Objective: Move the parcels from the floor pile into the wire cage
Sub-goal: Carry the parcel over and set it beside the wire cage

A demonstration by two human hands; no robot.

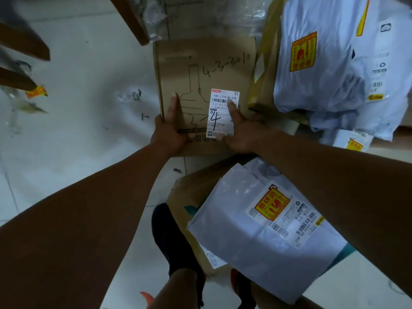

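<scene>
Both hands grasp a flat cardboard box (205, 70) above the white tiled floor (78, 130). Left hand (171, 130) grips its near-left edge, thumb on top. Right hand (243, 132) grips the near-right edge, thumb pressing the white shipping label (224, 112). Grey plastic-wrapped parcels lie close by: one (263, 233) below the right forearm, another (334, 63) right of the box.

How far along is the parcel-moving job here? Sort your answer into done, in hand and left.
Done: nothing can be confirmed; the wire cage is out of view. In hand: the left hand and right hand grip a cardboard box bearing a white label marked 4. Left: a grey mailer bag on a brown carton by the feet, and a pale bag at upper right.
</scene>
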